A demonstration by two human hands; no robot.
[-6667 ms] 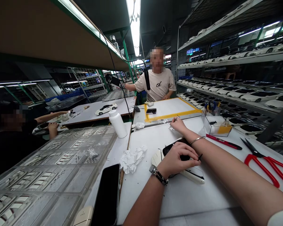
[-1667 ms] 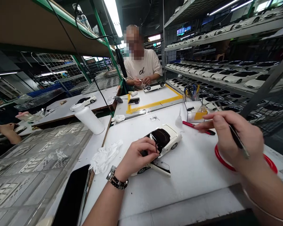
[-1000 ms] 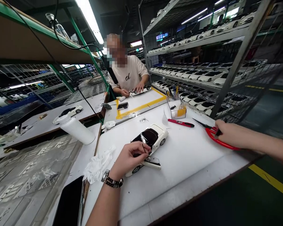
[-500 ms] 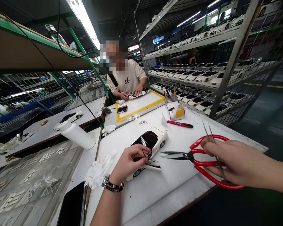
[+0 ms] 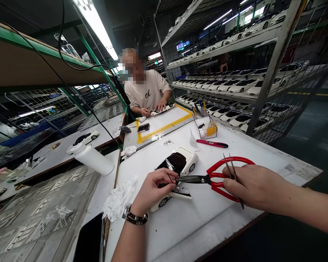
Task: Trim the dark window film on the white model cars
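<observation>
A white model car (image 5: 190, 160) with a dark top stands on the white tabletop, one door (image 5: 182, 193) swung out. Over its near side, my left hand (image 5: 156, 185) is closed in a pinch on a thin black strip (image 5: 170, 177). My right hand (image 5: 248, 183) grips red-handled scissors (image 5: 215, 178) and also has metal tweezers (image 5: 231, 169) between its fingers. The scissors' blades are together, or nearly so, and their tips reach the left fingertips beside the strip. Whether the blades touch the strip is hidden.
Beyond the car lie a red utility knife (image 5: 212, 143) and a clear tool box (image 5: 207, 131). To the left are crumpled tissue (image 5: 117, 200), a white bottle (image 5: 94, 159) and a phone (image 5: 89, 240). Across the table, a person (image 5: 147, 91) handles another car. Racks (image 5: 265, 87) of model cars stand right.
My right hand has brought the scissors left to the left fingertips, and their blades have closed together. My left hand keeps its pinch by the car. The view has shifted slightly.
</observation>
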